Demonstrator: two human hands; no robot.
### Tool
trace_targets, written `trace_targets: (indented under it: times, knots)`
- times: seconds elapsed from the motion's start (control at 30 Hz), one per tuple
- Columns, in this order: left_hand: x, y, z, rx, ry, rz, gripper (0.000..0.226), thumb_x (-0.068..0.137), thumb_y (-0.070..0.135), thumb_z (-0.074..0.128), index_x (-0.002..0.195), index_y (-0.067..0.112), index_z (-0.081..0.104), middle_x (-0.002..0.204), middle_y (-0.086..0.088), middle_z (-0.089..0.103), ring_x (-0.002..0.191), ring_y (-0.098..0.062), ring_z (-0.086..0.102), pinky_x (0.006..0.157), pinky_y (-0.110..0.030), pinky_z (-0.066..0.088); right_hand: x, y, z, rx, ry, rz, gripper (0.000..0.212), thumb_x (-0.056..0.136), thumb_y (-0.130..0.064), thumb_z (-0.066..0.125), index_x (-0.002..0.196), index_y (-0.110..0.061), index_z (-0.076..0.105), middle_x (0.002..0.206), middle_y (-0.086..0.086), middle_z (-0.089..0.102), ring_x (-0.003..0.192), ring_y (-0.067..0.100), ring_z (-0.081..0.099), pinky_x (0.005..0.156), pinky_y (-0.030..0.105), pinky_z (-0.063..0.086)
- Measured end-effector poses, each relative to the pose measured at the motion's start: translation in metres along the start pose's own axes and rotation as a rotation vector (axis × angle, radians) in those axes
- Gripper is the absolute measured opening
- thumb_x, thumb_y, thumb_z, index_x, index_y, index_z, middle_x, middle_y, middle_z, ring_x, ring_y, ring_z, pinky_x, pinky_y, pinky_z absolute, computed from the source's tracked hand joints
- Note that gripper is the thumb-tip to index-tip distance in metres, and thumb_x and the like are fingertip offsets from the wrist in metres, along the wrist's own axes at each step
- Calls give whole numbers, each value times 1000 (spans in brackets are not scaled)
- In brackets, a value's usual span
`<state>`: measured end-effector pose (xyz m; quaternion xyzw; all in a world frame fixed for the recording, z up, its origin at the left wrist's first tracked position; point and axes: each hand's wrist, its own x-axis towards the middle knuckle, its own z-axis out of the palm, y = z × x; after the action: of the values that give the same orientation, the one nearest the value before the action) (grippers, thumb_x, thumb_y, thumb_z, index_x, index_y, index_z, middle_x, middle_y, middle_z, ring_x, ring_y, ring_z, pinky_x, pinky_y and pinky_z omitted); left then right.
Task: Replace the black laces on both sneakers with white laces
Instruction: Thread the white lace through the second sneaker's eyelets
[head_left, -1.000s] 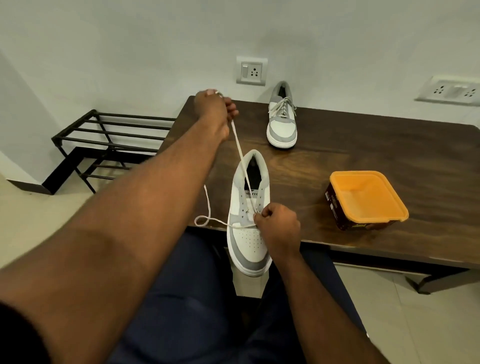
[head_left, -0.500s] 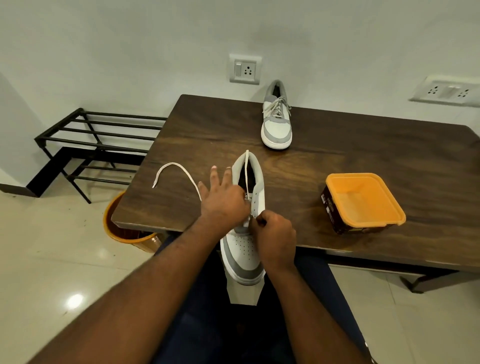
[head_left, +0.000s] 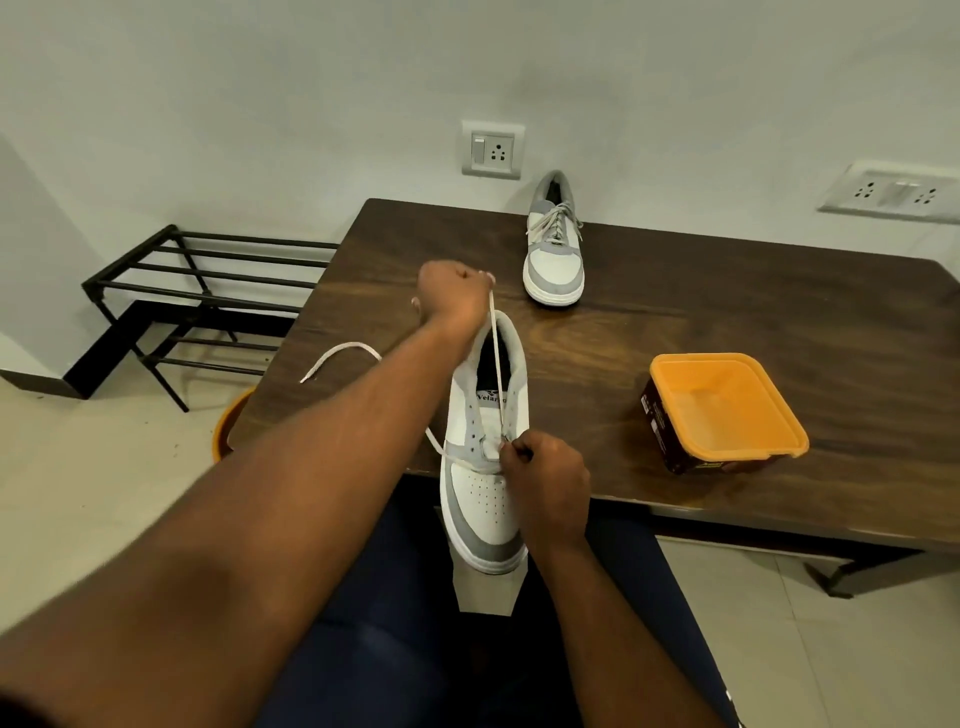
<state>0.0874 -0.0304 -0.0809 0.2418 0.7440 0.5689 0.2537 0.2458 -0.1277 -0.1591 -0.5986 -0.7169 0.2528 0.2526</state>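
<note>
- A pale wall with a socket (head_left: 492, 149) rises behind a dark wooden table (head_left: 727, 332); a black metal rack (head_left: 208, 291) stands on the floor at far left, and an orange bucket (head_left: 231, 428) peeks out under the table's corner.
- Left of the raised fist, the loose end of the white lace (head_left: 340, 353) curls over the table edge.
- The left hand (head_left: 454, 296), half a second ago flat on the near sneaker (head_left: 485, 457), is now clenched around the lace and lifted beyond the heel, drawing the strand taut.
- Directly below that pull, the right hand (head_left: 545, 478) pinches the lace at a low eyelet, steadying the shoe, whose toe overhangs the table towards the lap.
- Beyond the fist, the far sneaker (head_left: 555, 260) stands already laced in white.
- Right of the pinching hand sits an orange-lidded tub (head_left: 727, 415).
- My judgement: only the lowest eyelets are threaded, so most of this shoe remains.
</note>
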Motion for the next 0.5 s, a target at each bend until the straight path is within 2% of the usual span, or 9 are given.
trace_targets:
  times: [0.03,0.1,0.17,0.2,0.23,0.27,0.33,0.43,0.5]
  knots:
    - [13,13,2,-27,13,19,43,81,18,75,45,15,52,54,-3,56,57,-21,57,82,-41,56,0,0,0,-6,-6,10,27,90,-27,60,71,-8,62,71,2,61,63,16,53,53,25,32]
    - [40,29,6,-39,25,82,40,83,14,74,49,18,54,59,-1,59,63,-18,58,80,-37,58,1,0,0,-13,-16,15,26,90,-26,59,71,-8,61,71,2,62,64,16,55,55,25,36]
    - [62,28,9,19,25,81,26,85,18,72,60,20,65,96,-9,72,91,-23,68,94,-40,54,2,0,0,-7,-20,16,25,90,-25,59,71,-8,62,71,2,62,65,17,56,57,26,38]
    - [68,21,8,90,21,52,11,86,22,71,75,22,72,125,-13,63,112,-27,63,103,-41,48,2,-1,0,0,-20,18,25,89,-25,59,70,-9,61,71,2,61,65,17,56,57,25,38]
    - [69,12,5,174,0,35,12,88,26,69,98,21,74,145,-14,47,127,-30,52,111,-41,40,2,-1,1,9,-17,21,25,89,-25,59,70,-9,60,70,1,60,64,17,56,56,25,38]
    - [58,4,0,264,-28,55,33,90,30,67,121,20,67,151,-13,37,134,-32,44,114,-41,35,2,0,1,19,-9,25,25,89,-25,60,69,-10,59,69,0,60,63,16,55,56,26,38]
    - [16,-16,-20,316,-51,147,47,91,31,65,136,19,55,139,-10,49,126,-28,51,106,-38,42,1,2,2,31,16,7,26,88,-27,62,67,-13,57,69,-1,59,62,16,55,55,27,39]
    - [-64,-77,-56,318,-45,115,18,91,35,62,105,23,64,102,0,67,94,-24,64,79,-32,50,1,4,4,25,26,-26,24,88,-29,64,70,-14,59,71,-2,60,63,16,56,56,27,42]
    - [-105,-113,-75,414,-88,-62,29,89,54,57,88,25,56,91,-2,68,81,-25,65,76,-37,53,1,6,5,18,37,-46,21,88,-30,64,73,-15,62,74,-3,62,66,15,58,57,27,43]
